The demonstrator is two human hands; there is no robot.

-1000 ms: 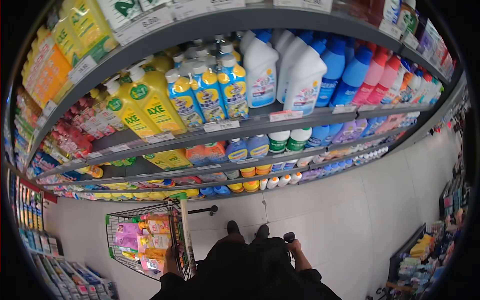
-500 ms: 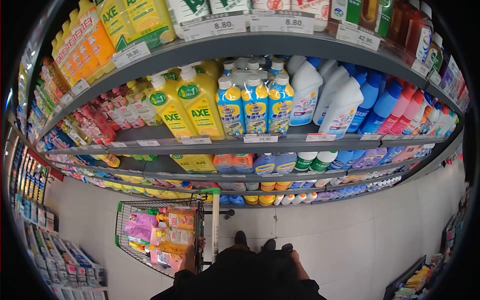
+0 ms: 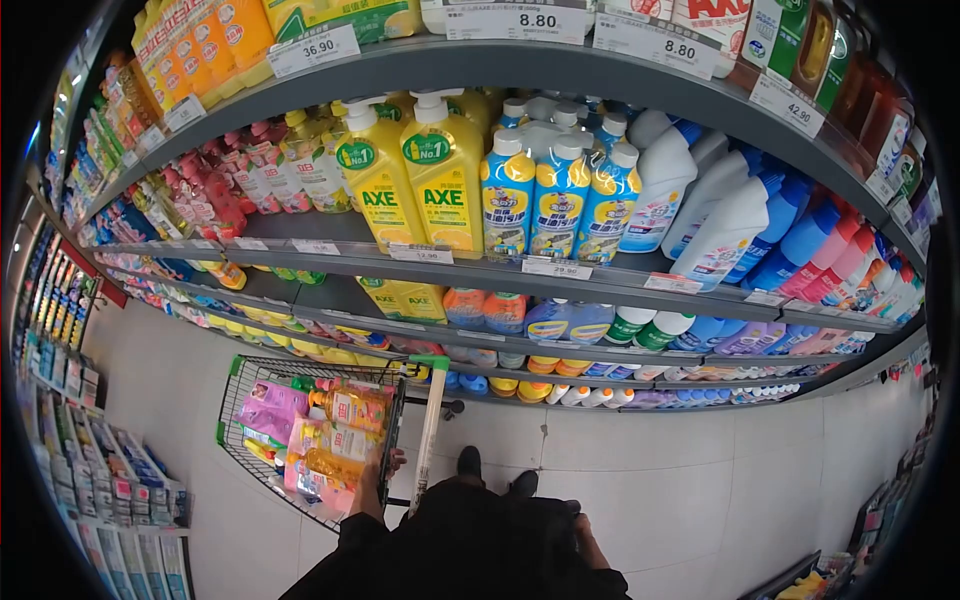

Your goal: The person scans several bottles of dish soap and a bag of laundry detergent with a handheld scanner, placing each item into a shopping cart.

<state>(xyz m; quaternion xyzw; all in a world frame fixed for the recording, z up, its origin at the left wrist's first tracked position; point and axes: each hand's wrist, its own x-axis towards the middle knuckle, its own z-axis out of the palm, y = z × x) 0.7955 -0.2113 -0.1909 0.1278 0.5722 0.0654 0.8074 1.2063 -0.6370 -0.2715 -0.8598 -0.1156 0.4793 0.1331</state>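
Observation:
My left hand (image 3: 372, 482) is at the rear end of a shopping cart (image 3: 228, 400), its fingers bent around the dark rear frame. The cart's upright handle bar (image 3: 428, 430) is just right of these fingers. Inside the cart are a purple pack (image 3: 268, 408), several bottles of amber liquid (image 3: 352, 408) and pink packs (image 3: 338, 497). My right hand (image 3: 585, 532) hangs low beside my dark clothing, fingers curled at a small dark object (image 3: 572, 507) whose kind I cannot make out.
Ahead, curved by the lens, are shelves (image 3: 330, 262) with yellow AXE bottles (image 3: 445, 185), blue-and-yellow bottles (image 3: 560, 200) and white angled-neck bottles (image 3: 720, 235). Price tags (image 3: 318, 50) line the edges. Racks of packaged goods (image 3: 110, 470) flank the left; a low bin (image 3: 800, 580) is lower right.
The view has turned and come closer, so the middle shelf goods appear larger and further right. The cart is slightly tilted and higher in view. Both hands stay in about the same place.

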